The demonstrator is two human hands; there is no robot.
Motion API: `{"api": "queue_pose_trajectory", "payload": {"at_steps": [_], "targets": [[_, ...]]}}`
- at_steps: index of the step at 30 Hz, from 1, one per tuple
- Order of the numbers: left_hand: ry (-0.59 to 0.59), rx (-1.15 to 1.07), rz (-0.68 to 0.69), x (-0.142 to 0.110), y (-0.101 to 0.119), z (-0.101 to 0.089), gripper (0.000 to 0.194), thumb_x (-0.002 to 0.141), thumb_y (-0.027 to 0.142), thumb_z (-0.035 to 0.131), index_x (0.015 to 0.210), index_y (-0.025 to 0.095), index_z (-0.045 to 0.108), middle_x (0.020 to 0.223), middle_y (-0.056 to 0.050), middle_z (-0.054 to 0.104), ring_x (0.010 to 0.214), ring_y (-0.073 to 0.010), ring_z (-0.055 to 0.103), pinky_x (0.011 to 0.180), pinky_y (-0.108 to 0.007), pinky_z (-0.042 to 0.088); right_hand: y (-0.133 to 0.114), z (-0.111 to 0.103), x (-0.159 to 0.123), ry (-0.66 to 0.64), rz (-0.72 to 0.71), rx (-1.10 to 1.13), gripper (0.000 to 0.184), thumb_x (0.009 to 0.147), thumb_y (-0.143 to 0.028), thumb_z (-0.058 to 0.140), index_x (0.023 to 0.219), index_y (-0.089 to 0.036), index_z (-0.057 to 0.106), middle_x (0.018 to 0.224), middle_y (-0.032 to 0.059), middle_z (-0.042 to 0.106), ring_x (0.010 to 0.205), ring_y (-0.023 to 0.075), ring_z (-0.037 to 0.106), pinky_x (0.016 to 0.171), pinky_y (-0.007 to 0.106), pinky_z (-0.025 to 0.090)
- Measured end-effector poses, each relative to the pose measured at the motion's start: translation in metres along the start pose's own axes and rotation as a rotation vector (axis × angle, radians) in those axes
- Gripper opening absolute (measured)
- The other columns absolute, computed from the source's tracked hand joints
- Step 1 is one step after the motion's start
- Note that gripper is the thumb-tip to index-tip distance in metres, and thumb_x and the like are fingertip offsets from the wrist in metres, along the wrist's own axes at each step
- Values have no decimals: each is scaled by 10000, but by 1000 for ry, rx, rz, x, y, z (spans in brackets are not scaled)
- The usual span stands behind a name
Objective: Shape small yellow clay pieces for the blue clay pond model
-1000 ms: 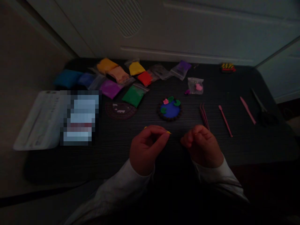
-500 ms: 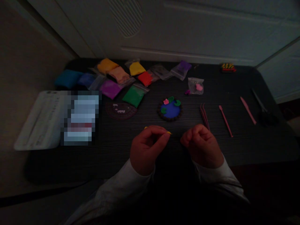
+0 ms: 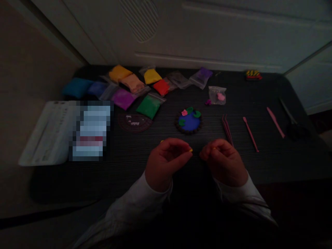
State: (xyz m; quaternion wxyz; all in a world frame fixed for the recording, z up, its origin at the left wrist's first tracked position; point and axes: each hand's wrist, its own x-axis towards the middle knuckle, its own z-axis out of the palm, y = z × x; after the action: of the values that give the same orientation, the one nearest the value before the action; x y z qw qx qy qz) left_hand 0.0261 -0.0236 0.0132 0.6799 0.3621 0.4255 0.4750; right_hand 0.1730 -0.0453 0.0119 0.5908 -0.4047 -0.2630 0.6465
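Note:
Between thumb and fingertips, my left hand (image 3: 167, 162) pinches a small piece of yellow clay (image 3: 191, 150). My right hand (image 3: 227, 160) is closed in a pinch on a tiny yellow-orange clay bit (image 3: 214, 148). A gap of dark tabletop separates the two hands. Just beyond them lies a round clay pond (image 3: 189, 123) with a blue middle, a brown beaded rim and green lily pads. A pink clay flower (image 3: 184, 112) sits at its upper left edge. Another bit of yellow shows behind my left knuckles, mostly hidden.
Bags of coloured clay, such as a green one (image 3: 148, 105), lie along the back left. Pink tweezers (image 3: 227, 130), a pink stick tool (image 3: 250, 135), a pink plastic knife (image 3: 275, 122) and scissors (image 3: 293, 121) lie on the right. A blurred-out phone (image 3: 92, 131) is at left.
The thumb and fingers of my left hand have parted slightly around the yellow clay. A tiny yellow-orange bit now shows at my right fingertips. The view has shifted slightly.

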Motion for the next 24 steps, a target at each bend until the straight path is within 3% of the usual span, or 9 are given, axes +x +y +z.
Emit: {"api": "queue_pose_trajectory", "payload": {"at_steps": [7, 16, 21, 24], "targets": [[36, -2, -6, 0, 0, 0, 174, 591, 82, 674, 710, 198, 622, 697, 31, 623, 661, -66, 574, 630, -159, 463, -1, -1, -1, -12, 11, -20, 123, 726, -331, 570, 769, -234, 633, 628, -26, 615, 599, 99, 552, 589, 259, 448], [50, -17, -33, 0, 1, 1, 158, 586, 88, 679, 692, 192, 626, 680, 41, 620, 643, -52, 562, 617, -149, 444, 0, -4, 1, -29, -31, -134, 143, 707, -397, 567, 749, -263, 594, 583, -33, 534, 557, 106, 500, 529, 269, 425], [38, -30, -33, 0, 0, 1, 166, 592, 79, 676, 697, 198, 629, 681, 48, 625, 646, -43, 566, 614, -136, 441, 0, -6, -2, -29, -123, -387, 177, 727, -451, 519, 795, -293, 559, 607, -41, 551, 567, 119, 524, 540, 290, 444], [39, -61, -48, 0, -1, -1, 168, 594, 78, 676, 697, 204, 634, 684, 50, 630, 646, -40, 566, 616, -134, 441, -2, -8, -2, -10, -190, -680, 145, 729, -369, 553, 826, -265, 580, 704, -7, 603, 648, 140, 555, 620, 313, 442]]}}
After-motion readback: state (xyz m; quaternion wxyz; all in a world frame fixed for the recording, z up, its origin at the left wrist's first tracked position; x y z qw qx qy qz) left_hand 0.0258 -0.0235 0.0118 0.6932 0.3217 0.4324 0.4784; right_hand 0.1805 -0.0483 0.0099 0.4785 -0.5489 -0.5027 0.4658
